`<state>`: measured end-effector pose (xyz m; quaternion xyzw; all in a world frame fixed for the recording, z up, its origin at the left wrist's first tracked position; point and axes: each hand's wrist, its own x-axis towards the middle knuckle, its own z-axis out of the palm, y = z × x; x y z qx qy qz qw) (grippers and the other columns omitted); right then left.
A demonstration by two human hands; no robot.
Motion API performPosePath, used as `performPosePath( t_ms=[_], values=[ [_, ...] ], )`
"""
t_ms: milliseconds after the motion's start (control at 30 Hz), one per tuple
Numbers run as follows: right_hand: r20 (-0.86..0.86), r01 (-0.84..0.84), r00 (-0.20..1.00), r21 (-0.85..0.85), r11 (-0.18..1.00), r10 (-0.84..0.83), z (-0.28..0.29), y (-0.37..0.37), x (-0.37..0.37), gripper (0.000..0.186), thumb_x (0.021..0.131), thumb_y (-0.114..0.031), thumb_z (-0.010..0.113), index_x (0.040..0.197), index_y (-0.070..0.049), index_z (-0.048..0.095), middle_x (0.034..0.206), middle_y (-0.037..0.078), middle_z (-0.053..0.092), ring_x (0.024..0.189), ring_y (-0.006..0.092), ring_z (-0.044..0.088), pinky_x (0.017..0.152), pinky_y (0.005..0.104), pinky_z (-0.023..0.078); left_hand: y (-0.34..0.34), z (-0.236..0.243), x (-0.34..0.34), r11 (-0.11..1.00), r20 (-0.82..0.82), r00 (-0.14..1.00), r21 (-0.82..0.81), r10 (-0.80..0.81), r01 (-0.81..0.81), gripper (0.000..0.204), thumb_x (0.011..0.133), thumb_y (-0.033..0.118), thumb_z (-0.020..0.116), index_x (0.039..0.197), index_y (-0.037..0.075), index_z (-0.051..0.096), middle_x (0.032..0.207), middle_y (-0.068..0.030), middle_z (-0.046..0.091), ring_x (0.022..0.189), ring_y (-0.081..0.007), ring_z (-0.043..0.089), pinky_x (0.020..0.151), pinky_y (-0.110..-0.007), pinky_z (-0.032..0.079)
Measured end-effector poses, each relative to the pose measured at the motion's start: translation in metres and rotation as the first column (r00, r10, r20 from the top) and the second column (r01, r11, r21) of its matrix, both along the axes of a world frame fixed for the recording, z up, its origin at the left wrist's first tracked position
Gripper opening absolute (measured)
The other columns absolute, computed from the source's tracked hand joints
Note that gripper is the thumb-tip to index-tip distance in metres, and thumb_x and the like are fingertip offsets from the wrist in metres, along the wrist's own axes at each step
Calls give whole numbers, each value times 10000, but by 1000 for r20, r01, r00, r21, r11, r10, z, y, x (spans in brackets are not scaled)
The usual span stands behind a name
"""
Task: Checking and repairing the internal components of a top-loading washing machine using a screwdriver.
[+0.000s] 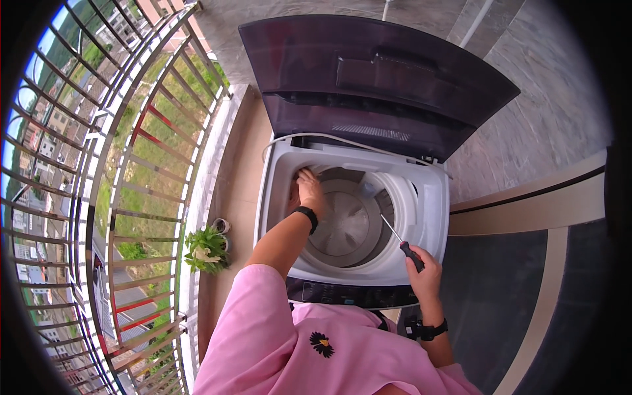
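In front of me stands a white top-loading washing machine (431, 197) with its dark lid (375, 72) raised. The round metal drum (339, 220) shows inside, its ribbed bottom in view. My left hand (309, 189) reaches into the opening and rests at the upper left of the drum's rim, fingers extended; part of the hand's underside is hidden. My right hand (428, 273) is closed round the dark handle of a screwdriver (411, 253) over the machine's front right edge. Its thin shaft points up and left over the drum, touching nothing that I can make out.
A pale hose or cord (342, 138) runs along the machine's back edge. Metal balcony railing (158, 197) stands on the left, with a potted plant (206, 250) at its foot. A tiled wall (540, 125) rises behind, and a dark-panelled door (500, 289) is on the right.
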<state>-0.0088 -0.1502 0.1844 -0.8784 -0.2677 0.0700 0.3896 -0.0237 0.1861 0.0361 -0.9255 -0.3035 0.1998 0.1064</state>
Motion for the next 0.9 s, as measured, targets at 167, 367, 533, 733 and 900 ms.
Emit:
performPosePath(
  t_ms=[167, 367, 533, 733, 900],
  values=[
    [6, 51, 999, 34, 998, -52, 2, -23, 8, 270, 799, -41, 705, 1065, -11, 666, 937, 178, 692, 836, 320, 692, 752, 344, 535, -3, -42, -10, 979, -180, 982, 178, -62, 94, 559, 831, 356, 589, 1254, -8, 564, 1193, -211, 589, 1058, -356, 574, 619, -339, 488],
    [26, 47, 998, 58, 997, -49, -1, -36, 18, 277, 802, -41, 707, 1074, -11, 661, 937, 177, 690, 841, 320, 692, 748, 341, 535, -28, -21, -26, 975, -382, 918, 138, -109, 173, 356, 827, 255, 615, 1062, -5, 679, 995, -200, 639, 800, -328, 645, 457, -383, 517],
    [-4, 29, 1000, 95, 995, -29, -8, -39, 25, 282, 800, -42, 711, 1077, -21, 661, 936, 167, 690, 841, 315, 688, 744, 350, 535, -35, -35, -38, 980, -245, 969, 196, 44, 5, 313, 820, 187, 624, 1051, -20, 670, 1006, -177, 559, 768, -322, 624, 415, -365, 493],
    [7, -32, 999, 150, 988, 31, -7, -34, 40, 286, 796, -44, 714, 1077, -35, 662, 917, 159, 682, 817, 318, 678, 718, 358, 531, -35, -20, -39, 986, -295, 951, 102, -94, 129, 312, 841, 155, 599, 1100, -9, 656, 1046, -173, 559, 886, -365, 611, 445, -350, 485],
    [64, -76, 996, 223, 972, 63, -13, -28, 53, 285, 797, -47, 713, 1077, -36, 661, 917, 154, 682, 812, 325, 676, 712, 362, 531, -25, -48, -54, 975, -380, 912, 91, -152, 200, 344, 845, 184, 621, 1149, 27, 658, 1106, -157, 626, 986, -346, 635, 502, -347, 504]
  ],
)
